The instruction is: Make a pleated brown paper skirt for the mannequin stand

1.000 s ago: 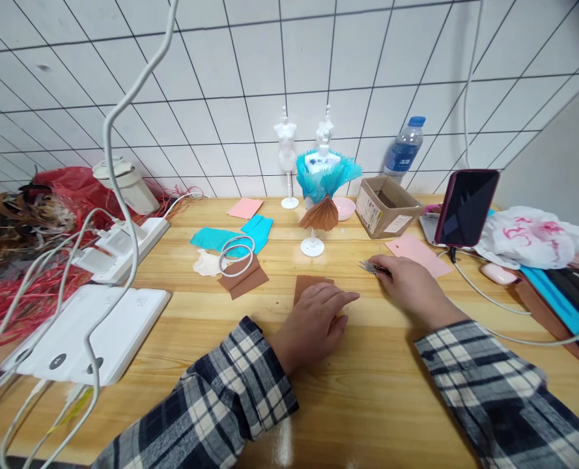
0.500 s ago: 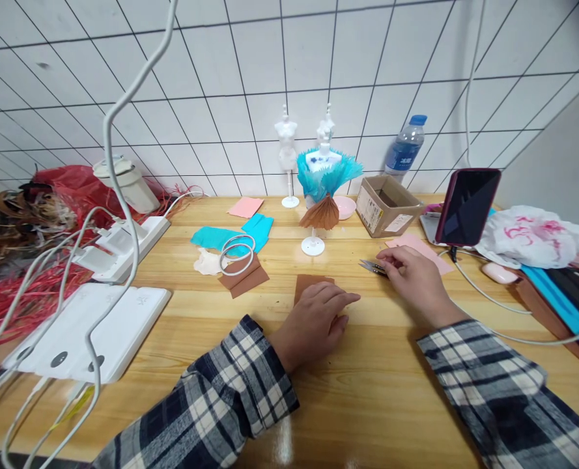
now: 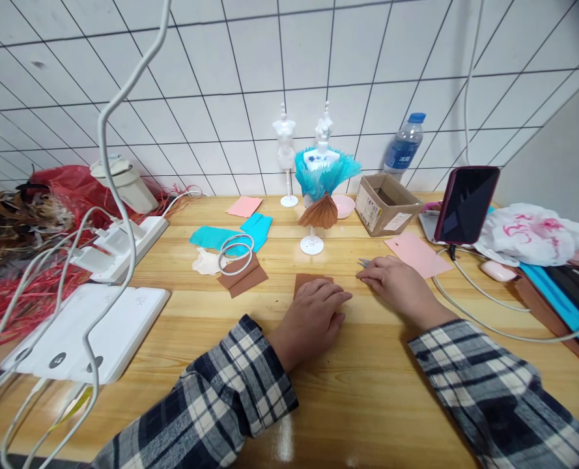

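Observation:
My left hand [image 3: 313, 319] rests on a small piece of brown crepe paper [image 3: 311, 282], covering most of it. Its fingers are loosely bent and not wrapped around anything. To the right, my right hand [image 3: 399, 286] is low over the table, fingers pointing left, with no grip visible. Only the tips of small metal snips [image 3: 363, 262] show past its fingers; their handle is hidden under the hand. Beyond both hands stands a small white mannequin [image 3: 312, 245] dressed in a turquoise frilled paper piece [image 3: 328, 172] and a pleated brown paper fan [image 3: 320, 212].
Left of centre lie brown paper [image 3: 245, 277], two rings [image 3: 236, 255] and turquoise paper [image 3: 213, 237]. At the back are a bare mannequin [image 3: 286, 150], pink dish [image 3: 344, 206], cardboard box [image 3: 377, 215] and bottle [image 3: 404, 146]. A phone [image 3: 466, 205] stands right; cables and a power strip [image 3: 123, 247] sit left.
My right hand has moved left and slightly down over the snips, which stay in place and are now mostly covered. My left hand's fingers have drawn back slightly.

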### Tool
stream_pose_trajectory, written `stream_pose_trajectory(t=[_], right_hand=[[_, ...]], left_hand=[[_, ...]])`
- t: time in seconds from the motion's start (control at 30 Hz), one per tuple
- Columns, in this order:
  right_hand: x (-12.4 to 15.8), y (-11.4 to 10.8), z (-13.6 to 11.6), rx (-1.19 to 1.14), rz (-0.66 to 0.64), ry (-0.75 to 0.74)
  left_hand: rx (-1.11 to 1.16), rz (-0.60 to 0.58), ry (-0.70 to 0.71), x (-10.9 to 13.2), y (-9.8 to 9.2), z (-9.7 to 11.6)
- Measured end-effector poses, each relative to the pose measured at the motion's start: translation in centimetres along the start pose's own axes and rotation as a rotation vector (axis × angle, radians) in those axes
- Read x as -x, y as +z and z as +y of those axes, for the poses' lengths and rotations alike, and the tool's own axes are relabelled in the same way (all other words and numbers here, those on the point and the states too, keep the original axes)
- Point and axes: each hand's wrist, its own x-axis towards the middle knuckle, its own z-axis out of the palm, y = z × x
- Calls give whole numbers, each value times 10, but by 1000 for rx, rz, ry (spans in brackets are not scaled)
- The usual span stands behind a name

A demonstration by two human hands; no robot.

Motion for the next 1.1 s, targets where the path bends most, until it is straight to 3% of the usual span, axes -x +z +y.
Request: stream_pose_trajectory(t=[0.3,0.43,0.57,0.73,1.1], right_hand=[[1,-5,-3,0,-49,1],[2,-4,0,-70,13,-3],[2,-8,4,-117,87,13],[3,-7,13,-179,127,122],[3,0,15,-237,216,181]], left_hand=[[-32,-37,-10,0,2,2],[-15,-3,-10,-2,-3,-1],[4,24,-75,0,-22,-25],[39,-52,-81,11,-44,-55],[-40,-84,-36,10,-35,-50]])
